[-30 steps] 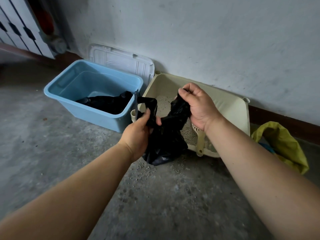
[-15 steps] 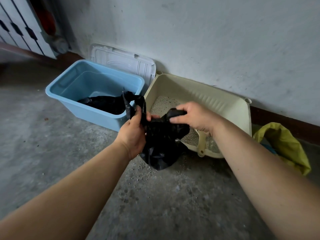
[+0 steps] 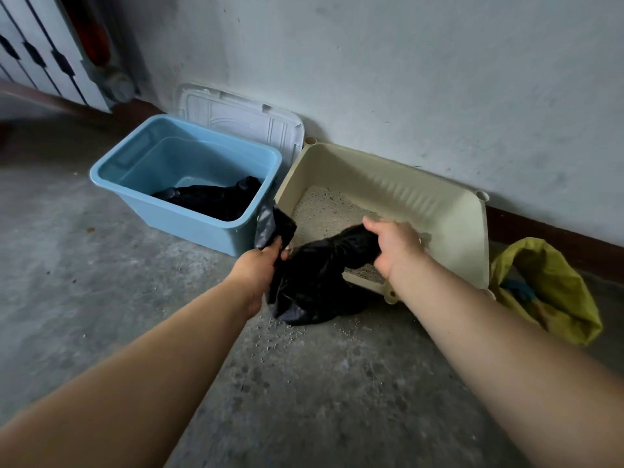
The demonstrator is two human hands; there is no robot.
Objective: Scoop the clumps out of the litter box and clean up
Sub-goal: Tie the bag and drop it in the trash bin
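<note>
Litter box (image 3: 439,211) sits ahead; outstretched left hand (image 3: 260,266) and right hand (image 3: 395,246) clamp fingers round the black bag (image 3: 314,285).

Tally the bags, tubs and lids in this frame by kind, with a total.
Blue bin: 1
Cream litter box: 1
White lid: 1
Black bags: 2, the held bag and the binned bag
Yellow-green bag: 1
Total: 6
</note>
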